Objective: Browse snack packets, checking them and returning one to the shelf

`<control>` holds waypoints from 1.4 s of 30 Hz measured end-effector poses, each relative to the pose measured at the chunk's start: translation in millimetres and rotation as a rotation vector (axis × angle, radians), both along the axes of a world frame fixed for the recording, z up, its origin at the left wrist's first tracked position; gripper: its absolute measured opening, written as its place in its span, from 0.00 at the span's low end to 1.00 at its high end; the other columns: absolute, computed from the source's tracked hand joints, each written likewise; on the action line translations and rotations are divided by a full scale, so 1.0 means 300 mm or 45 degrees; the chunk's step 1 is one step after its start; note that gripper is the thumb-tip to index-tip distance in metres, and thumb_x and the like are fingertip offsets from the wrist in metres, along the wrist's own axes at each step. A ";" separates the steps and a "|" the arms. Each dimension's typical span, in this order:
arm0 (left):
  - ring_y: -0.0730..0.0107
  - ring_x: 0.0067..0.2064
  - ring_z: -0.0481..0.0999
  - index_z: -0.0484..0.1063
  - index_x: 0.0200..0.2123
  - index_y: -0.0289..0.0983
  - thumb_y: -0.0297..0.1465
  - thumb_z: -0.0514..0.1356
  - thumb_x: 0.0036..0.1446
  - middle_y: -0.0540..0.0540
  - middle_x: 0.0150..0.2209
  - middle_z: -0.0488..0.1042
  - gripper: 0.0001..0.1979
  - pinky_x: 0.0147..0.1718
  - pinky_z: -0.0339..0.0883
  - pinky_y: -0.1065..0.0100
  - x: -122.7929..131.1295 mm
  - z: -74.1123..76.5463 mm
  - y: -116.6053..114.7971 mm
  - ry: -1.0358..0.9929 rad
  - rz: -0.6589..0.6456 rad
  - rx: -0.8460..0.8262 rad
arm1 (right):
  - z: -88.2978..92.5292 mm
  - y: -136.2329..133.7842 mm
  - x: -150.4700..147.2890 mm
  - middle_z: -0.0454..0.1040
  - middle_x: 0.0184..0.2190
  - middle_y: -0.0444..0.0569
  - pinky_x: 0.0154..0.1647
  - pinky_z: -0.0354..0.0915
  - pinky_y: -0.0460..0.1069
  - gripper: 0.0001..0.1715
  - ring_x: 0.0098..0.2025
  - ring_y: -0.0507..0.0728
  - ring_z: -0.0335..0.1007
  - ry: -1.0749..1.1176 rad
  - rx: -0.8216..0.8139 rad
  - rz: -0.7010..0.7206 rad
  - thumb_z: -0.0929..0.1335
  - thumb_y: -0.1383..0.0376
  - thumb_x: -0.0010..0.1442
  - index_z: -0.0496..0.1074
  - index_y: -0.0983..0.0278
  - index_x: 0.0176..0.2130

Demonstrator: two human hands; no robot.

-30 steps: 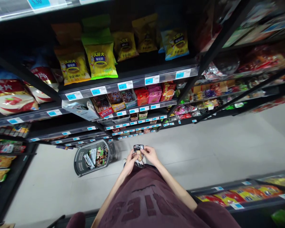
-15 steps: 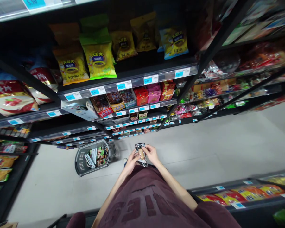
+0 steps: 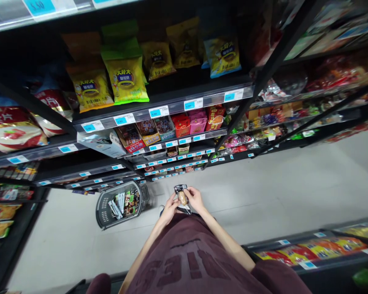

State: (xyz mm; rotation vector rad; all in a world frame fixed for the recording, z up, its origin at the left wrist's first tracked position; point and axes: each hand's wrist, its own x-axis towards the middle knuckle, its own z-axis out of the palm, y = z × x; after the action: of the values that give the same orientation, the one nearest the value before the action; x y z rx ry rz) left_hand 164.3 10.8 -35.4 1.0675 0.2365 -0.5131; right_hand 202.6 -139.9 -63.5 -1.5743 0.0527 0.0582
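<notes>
Close to my body, both hands hold a small clear-and-black snack packet (image 3: pixel 183 198) with a tan, rounded piece of food visible inside. My left hand (image 3: pixel 171 206) grips its left side. On the upper right side, my right hand (image 3: pixel 195 197) pinches the packet near its black end. The print on it is too small to read. A grey shopping basket (image 3: pixel 102 209) stands on the floor to the left, holding several packaged goods.
In front rises a black shelf (image 3: pixel 168 107) with yellow snack bags (image 3: pixel 127 79) and small boxed sweets (image 3: pixel 148 130). More shelves stand left and right. Behind me at the lower right is a low shelf with red and yellow packets (image 3: pixel 303 253). Grey floor (image 3: pixel 251 188) runs between.
The packet has tilted or shifted very slightly between my hands, which keep their hold. The view has moved a little; the basket and shelves are otherwise as before.
</notes>
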 end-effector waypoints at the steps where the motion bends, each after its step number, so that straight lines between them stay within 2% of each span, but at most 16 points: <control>1: 0.54 0.44 0.77 0.45 0.66 0.39 0.32 0.62 0.53 0.36 0.53 0.72 0.41 0.35 0.75 0.58 0.001 0.001 0.000 -0.002 0.001 0.006 | -0.001 0.001 0.001 0.67 0.22 0.43 0.26 0.58 0.45 0.21 0.24 0.51 0.61 0.003 0.002 0.000 0.67 0.50 0.58 0.71 0.66 0.30; 7: 0.55 0.45 0.77 0.45 0.66 0.40 0.33 0.62 0.54 0.36 0.53 0.71 0.41 0.32 0.75 0.62 0.003 0.006 0.004 -0.035 -0.022 0.029 | -0.002 0.009 0.007 0.69 0.23 0.44 0.26 0.60 0.45 0.21 0.25 0.51 0.62 0.014 0.009 0.009 0.67 0.50 0.57 0.71 0.65 0.30; 12: 0.57 0.43 0.77 0.49 0.65 0.39 0.39 0.61 0.56 0.36 0.52 0.72 0.38 0.30 0.73 0.65 0.007 -0.029 0.016 -0.119 -0.017 0.186 | 0.007 0.009 0.014 0.67 0.22 0.43 0.26 0.58 0.45 0.20 0.24 0.51 0.60 -0.002 -0.008 -0.021 0.69 0.51 0.56 0.70 0.65 0.28; 14: 0.59 0.43 0.77 0.52 0.63 0.37 0.42 0.61 0.56 0.37 0.48 0.75 0.36 0.35 0.72 0.63 0.014 -0.046 0.025 -0.187 -0.001 0.325 | 0.012 0.009 0.017 0.65 0.21 0.42 0.26 0.57 0.45 0.20 0.24 0.50 0.59 -0.007 -0.014 -0.051 0.69 0.51 0.55 0.68 0.65 0.26; 16: 0.60 0.45 0.76 0.56 0.61 0.35 0.42 0.60 0.57 0.38 0.47 0.75 0.33 0.44 0.69 0.61 0.022 -0.055 0.036 -0.286 0.017 0.443 | 0.016 0.012 0.020 0.64 0.20 0.41 0.25 0.56 0.45 0.20 0.23 0.50 0.58 -0.004 -0.013 -0.082 0.70 0.51 0.55 0.66 0.65 0.25; 19: 0.59 0.52 0.72 0.59 0.60 0.37 0.42 0.59 0.57 0.37 0.55 0.70 0.30 0.53 0.63 0.58 0.032 -0.052 0.050 -0.411 0.019 0.541 | 0.017 0.021 0.024 0.64 0.20 0.41 0.24 0.58 0.45 0.21 0.22 0.50 0.61 0.018 0.016 -0.107 0.70 0.51 0.54 0.64 0.64 0.26; 22: 0.56 0.57 0.66 0.61 0.59 0.38 0.39 0.64 0.53 0.37 0.60 0.63 0.31 0.57 0.59 0.56 0.029 -0.041 0.056 -0.582 -0.047 0.695 | 0.012 0.031 0.026 0.67 0.20 0.42 0.24 0.61 0.45 0.21 0.21 0.51 0.64 0.048 0.053 -0.101 0.71 0.51 0.53 0.64 0.63 0.27; 25: 0.55 0.59 0.64 0.60 0.59 0.38 0.33 0.70 0.43 0.38 0.59 0.63 0.39 0.59 0.56 0.56 0.021 -0.044 0.053 -0.729 -0.105 0.852 | 0.009 0.039 0.023 0.69 0.20 0.43 0.23 0.62 0.45 0.21 0.21 0.52 0.67 0.086 0.066 -0.075 0.72 0.51 0.52 0.65 0.64 0.28; 28: 0.57 0.57 0.66 0.62 0.58 0.38 0.29 0.66 0.46 0.40 0.57 0.67 0.34 0.59 0.56 0.56 0.017 -0.067 0.054 -0.684 -0.074 0.964 | 0.017 0.046 0.018 0.70 0.20 0.44 0.22 0.62 0.46 0.21 0.21 0.53 0.68 0.116 0.081 -0.017 0.72 0.50 0.52 0.66 0.64 0.28; 30: 0.59 0.56 0.68 0.64 0.56 0.38 0.31 0.62 0.52 0.41 0.55 0.70 0.27 0.58 0.57 0.56 0.019 -0.082 0.058 -0.615 -0.047 0.941 | 0.027 0.048 0.016 0.72 0.22 0.46 0.22 0.62 0.46 0.21 0.22 0.53 0.68 0.115 0.099 0.045 0.71 0.50 0.52 0.67 0.64 0.30; 32: 0.59 0.54 0.70 0.64 0.57 0.38 0.35 0.59 0.57 0.40 0.53 0.71 0.24 0.55 0.60 0.56 0.021 -0.091 0.061 -0.532 -0.037 0.797 | 0.037 0.047 0.017 0.73 0.24 0.47 0.23 0.62 0.46 0.21 0.23 0.54 0.69 0.104 0.112 0.094 0.71 0.49 0.52 0.69 0.64 0.32; 36: 0.56 0.53 0.72 0.61 0.59 0.35 0.44 0.56 0.60 0.37 0.52 0.72 0.28 0.54 0.62 0.55 0.017 -0.077 0.059 -0.430 -0.058 0.467 | 0.042 0.038 0.023 0.70 0.22 0.44 0.24 0.61 0.46 0.21 0.22 0.52 0.65 0.084 0.099 0.058 0.70 0.48 0.53 0.69 0.64 0.33; 42: 0.54 0.53 0.73 0.60 0.61 0.34 0.45 0.55 0.61 0.37 0.50 0.74 0.30 0.55 0.62 0.54 0.008 -0.053 0.060 -0.443 -0.105 0.412 | 0.024 0.030 0.030 0.61 0.16 0.39 0.22 0.55 0.45 0.20 0.20 0.49 0.56 0.063 0.050 0.016 0.71 0.50 0.53 0.67 0.64 0.29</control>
State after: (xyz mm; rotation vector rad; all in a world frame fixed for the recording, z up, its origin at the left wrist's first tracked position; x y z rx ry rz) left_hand 166.7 28.7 -51.1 1.4661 -0.0345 -0.3602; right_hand 211.6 -131.1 -56.3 -1.5344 0.0806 0.1075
